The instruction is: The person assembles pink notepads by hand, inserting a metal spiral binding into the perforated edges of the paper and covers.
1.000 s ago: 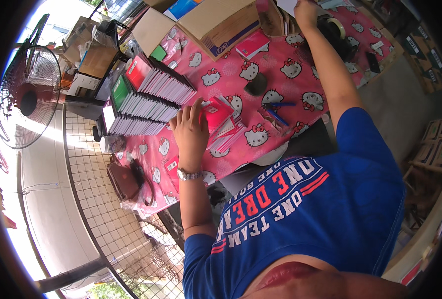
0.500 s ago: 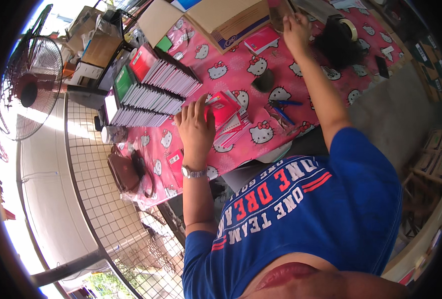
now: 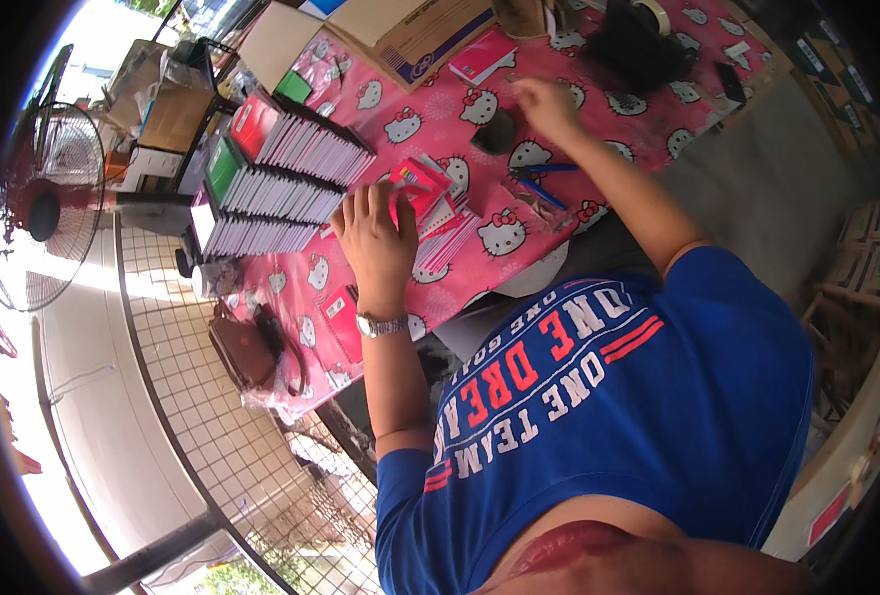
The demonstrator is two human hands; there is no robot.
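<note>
My left hand (image 3: 375, 230) lies with its fingers stretched over the left edge of a small pile of red and pink notebooks (image 3: 422, 186). Under those fingers, part of the pile is hidden. My right hand (image 3: 551, 109) is over the table, just right of a dark round cup-like thing (image 3: 494, 132). Its thumb and fingertips are pinched together, and what they hold is too small to tell. Blue-handled pliers (image 3: 542, 188) rest on the pink cartoon-print tablecloth (image 3: 479, 268), nearer to me than the right hand.
Tall rows of stacked notebooks (image 3: 281, 183) stand left of my left hand. Behind are an open cardboard box (image 3: 425, 45) and a pink notebook pack (image 3: 483, 57). A black bundle (image 3: 633, 50) lies far right; a brown bag (image 3: 246, 352) sits at the left edge, near a fan (image 3: 48, 208).
My right hand has come back toward me from beside the cardboard box to near the dark cup-like thing. My left hand stays at the notebook pile. The whole view has shifted slightly.
</note>
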